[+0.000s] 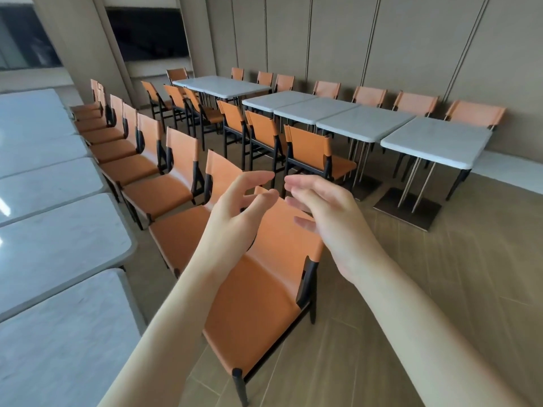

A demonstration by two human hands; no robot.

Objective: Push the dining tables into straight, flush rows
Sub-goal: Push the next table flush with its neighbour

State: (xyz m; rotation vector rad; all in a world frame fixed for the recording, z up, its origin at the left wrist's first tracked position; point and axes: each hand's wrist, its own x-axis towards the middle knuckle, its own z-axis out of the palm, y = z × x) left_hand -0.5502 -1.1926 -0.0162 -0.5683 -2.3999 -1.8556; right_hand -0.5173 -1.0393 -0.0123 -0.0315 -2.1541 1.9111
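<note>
Both hands hang in the air over an orange leather chair with black legs (pixel 264 295), holding nothing. The left grip (pixel 235 212) has its fingers loosely curled and apart; the right grip (pixel 320 212) is relaxed with its fingers spread, its fingertips close to those of the left. Left of the left grip runs a row of pale marble-topped benches (pixel 58 242), edge to edge. Far beyond the right grip stands a second row of white square-topped benches (pixel 435 141), with a stepped offset partway along.
</note>
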